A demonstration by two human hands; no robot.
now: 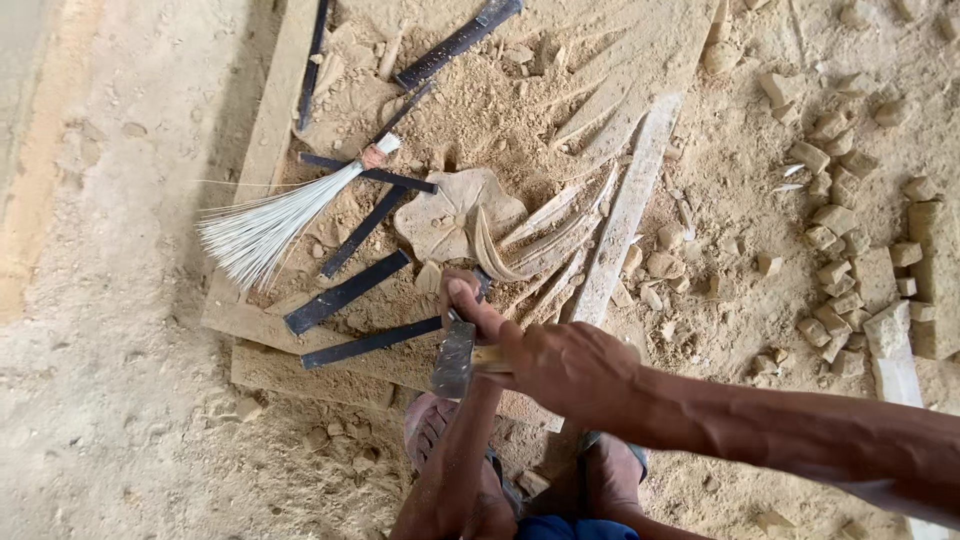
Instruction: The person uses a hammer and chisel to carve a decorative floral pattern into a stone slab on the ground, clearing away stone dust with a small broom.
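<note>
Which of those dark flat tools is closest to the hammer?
The long dark chisel lying lowest on the board: its right tip almost reaches the hammer head. The other loose chisels lie farther up, near the whisk broom.

Dusty sandy ground [120, 400] everywhere, pale daylight; a paler strip of floor [30, 150] runs along the far left; wood chips and offcut blocks [840, 260] litter the dirt on the right.
</note>
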